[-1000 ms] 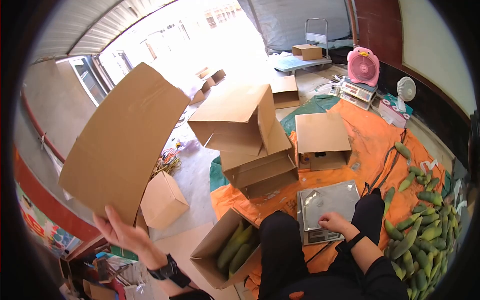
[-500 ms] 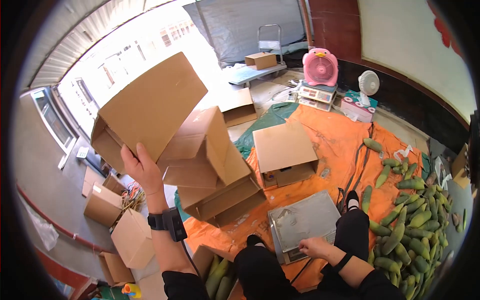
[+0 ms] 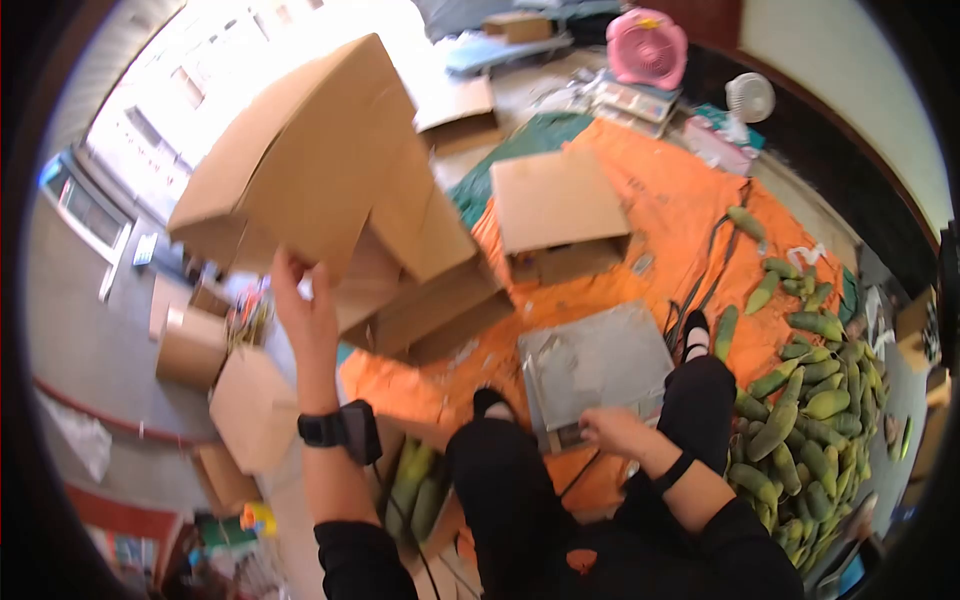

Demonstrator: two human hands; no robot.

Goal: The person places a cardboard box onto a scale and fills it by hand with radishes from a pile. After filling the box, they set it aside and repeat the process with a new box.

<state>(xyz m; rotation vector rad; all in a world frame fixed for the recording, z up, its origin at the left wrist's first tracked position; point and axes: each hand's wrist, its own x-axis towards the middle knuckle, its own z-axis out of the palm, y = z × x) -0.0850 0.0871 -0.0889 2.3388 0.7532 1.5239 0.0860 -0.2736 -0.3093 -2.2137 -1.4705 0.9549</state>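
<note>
Cardboard box (image 3: 300, 150) is up at our left hand (image 3: 308, 310), which touches its lower edge with fingers and thumb partly spread; whether they grip it or only steady it, we cannot tell. Below that wrist, nearest us, long green vegetables (image 3: 410, 490) lie in an open carton. Our right hand (image 3: 615, 432) is loosely curled at the near edge of the weighing scale (image 3: 600, 365); we see nothing in it, but its palm is hidden. To its right is a loose pile of vegetables (image 3: 780, 425).

A second ago the box showed as a broad panel, clear of the box stack (image 3: 440, 240); now it shows a corner and overlaps the stack, just beyond our left hand. We judge that the stack may now bear some of its weight, and that the right hand, which has stayed by the scale, takes no part.

Beyond the scale, a lone box (image 3: 555, 200) sits on the orange sheet (image 3: 660, 190), and farther off stands a pink fan (image 3: 645, 50).
</note>
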